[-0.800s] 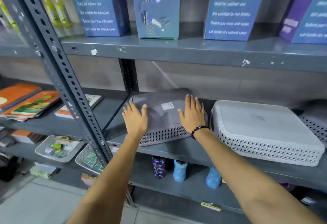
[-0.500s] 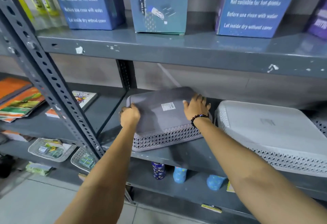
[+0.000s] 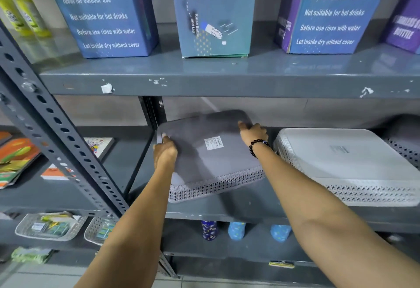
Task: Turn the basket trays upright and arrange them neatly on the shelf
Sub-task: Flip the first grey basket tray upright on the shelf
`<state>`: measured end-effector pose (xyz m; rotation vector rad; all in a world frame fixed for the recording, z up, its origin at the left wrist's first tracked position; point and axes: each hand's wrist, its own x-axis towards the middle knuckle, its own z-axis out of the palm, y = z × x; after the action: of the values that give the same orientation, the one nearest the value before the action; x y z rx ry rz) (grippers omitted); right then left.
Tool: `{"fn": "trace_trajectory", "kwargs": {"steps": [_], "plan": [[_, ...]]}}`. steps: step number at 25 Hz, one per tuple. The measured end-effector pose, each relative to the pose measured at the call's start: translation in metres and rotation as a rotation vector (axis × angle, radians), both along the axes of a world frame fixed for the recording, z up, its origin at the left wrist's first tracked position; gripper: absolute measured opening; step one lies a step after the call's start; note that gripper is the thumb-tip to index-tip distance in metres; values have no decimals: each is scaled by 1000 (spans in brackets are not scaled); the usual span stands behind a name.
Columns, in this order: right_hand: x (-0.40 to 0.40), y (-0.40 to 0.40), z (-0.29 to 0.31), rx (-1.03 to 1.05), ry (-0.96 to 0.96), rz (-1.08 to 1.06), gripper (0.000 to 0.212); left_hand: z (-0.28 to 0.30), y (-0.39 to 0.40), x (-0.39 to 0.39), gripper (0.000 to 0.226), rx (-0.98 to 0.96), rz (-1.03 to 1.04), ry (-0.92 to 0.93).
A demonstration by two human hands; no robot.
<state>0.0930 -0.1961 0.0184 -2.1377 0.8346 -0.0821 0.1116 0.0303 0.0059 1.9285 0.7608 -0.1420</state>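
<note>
— Two hands on stock, is that right?
— Two. Left hand [image 3: 165,151] at the left rim of the grey basket [image 3: 211,151], fingers [image 3: 164,139] clenched over the edge. Right hand [image 3: 253,133], beaded bracelet [image 3: 258,148] at the wrist, at the far right corner, fingers curled on that rim.
— Basket's position?
— Middle shelf [image 3: 227,208], upside down, flat base up with a white label [image 3: 213,143]. Near edge rests on the shelf board; the far end looks raised, though the tilt is hard to judge.
— Next item?
— One white basket [image 3: 345,162], also upside down, just right of the grey one, lying flat. Another dark perforated basket [image 3: 404,149] beyond it at the frame's right edge, only partly in view.
— Below?
— Three small bottles [image 3: 236,231] on the lower shelf. Two small trays [image 3: 50,226] of sundries lower left.
— Left bay?
— Printed booklets [image 3: 18,158], laid flat.
— Top shelf?
— Blue bottle cartons [image 3: 104,14], upright; purple carton [image 3: 406,19] far right; yellow bottles [image 3: 20,12] far left.
</note>
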Motion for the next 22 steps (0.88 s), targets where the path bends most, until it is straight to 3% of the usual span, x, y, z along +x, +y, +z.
{"fn": "trace_trajectory", "kwargs": {"steps": [3, 5, 7, 10, 13, 16, 18, 20, 21, 22], "plan": [[-10, 9, 20, 139, -239, -217, 69, 24, 10, 4, 66, -113, 40, -261], [-19, 10, 28, 362, -425, -386, 64, 38, 19, 6, 57, -303, 111, -425], [-33, 17, 26, 643, -581, -492, 61, 42, 31, 5, 52, -571, 186, -462], [-53, 18, 1, 846, -584, -505, 96, 30, 54, -8, 53, -807, 137, -440], [-73, 16, -20, 877, -508, -416, 97, 6, 77, -30, 39, -802, 92, -303], [-80, 9, -34, 763, -343, -394, 97, -16, 87, -35, 39, -601, 4, -156], [-79, 6, -47, 626, -232, -413, 71, -22, 87, -37, 28, -413, -64, -115], [-83, 11, -49, 482, -141, -393, 31, -29, 85, -38, 19, -286, -98, -137], [-87, 14, -47, 454, -131, -375, 24, -33, 85, -37, 23, -289, -91, -155], [-86, 12, -50, 403, -108, -383, 31, -40, 86, -33, 30, -305, -82, -176]]}}
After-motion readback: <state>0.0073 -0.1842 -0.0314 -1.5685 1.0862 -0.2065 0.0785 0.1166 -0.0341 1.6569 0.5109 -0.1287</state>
